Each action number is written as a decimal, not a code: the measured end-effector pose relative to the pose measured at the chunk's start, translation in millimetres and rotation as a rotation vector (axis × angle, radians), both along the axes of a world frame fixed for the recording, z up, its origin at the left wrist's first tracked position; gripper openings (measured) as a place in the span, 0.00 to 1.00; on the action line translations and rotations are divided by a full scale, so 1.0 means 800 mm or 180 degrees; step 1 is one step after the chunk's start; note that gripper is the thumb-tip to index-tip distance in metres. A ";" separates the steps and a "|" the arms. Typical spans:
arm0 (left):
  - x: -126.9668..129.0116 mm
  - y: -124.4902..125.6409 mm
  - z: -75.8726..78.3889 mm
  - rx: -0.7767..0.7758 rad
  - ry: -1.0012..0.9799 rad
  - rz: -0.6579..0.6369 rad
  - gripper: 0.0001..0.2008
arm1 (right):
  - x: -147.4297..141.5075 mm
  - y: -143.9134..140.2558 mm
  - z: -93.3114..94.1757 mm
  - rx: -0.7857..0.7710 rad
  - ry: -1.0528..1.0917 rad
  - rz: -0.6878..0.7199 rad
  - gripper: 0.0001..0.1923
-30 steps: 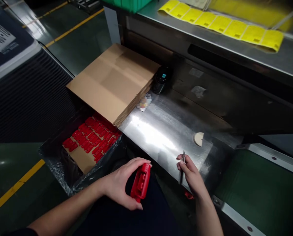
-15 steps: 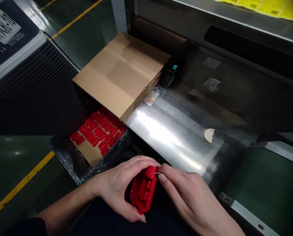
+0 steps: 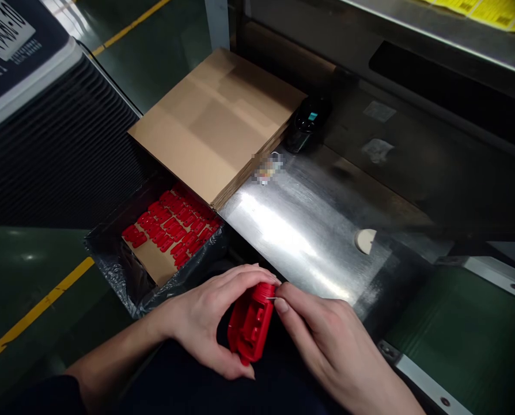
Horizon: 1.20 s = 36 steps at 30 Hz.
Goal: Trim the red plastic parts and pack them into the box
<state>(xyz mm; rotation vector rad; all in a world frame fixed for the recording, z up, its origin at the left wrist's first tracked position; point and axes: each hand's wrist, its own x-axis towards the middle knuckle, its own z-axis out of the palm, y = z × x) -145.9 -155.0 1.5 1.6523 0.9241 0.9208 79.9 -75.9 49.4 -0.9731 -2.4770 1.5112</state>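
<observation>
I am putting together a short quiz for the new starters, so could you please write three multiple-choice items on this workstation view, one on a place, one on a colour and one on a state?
1. Where does the stack of flat cardboard sheets lie?
A. On the green conveyor belt
B. On the steel table, overhanging the lined box
C. On the floor by the yellow line

2. What colour is the plastic part that is being worked on?
A. Red
B. Yellow
C. Black

3. How is that part held?
A. It lies loose on the steel table
B. The right hand alone holds it
C. The left hand grips it while the right hand pinches a thin tool at its top end

Answers: 1 B, the stack's near corner juts over the lined box of red pieces. 2 A, it is bright red. 3 C, left fingers wrap the part and right fingertips meet its top.
</observation>
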 end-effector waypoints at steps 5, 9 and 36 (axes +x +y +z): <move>0.004 0.001 0.002 0.0037 0.0034 0.0052 0.59 | 0.004 -0.009 -0.002 0.0327 0.0026 -0.0087 0.12; 0.006 -0.001 0.005 0.0065 0.0126 0.0073 0.58 | 0.005 -0.016 -0.005 0.0872 0.0014 -0.0108 0.12; 0.012 -0.009 0.021 -0.0102 0.0393 -0.0247 0.57 | 0.039 -0.014 -0.051 -0.3000 0.1537 -0.1723 0.17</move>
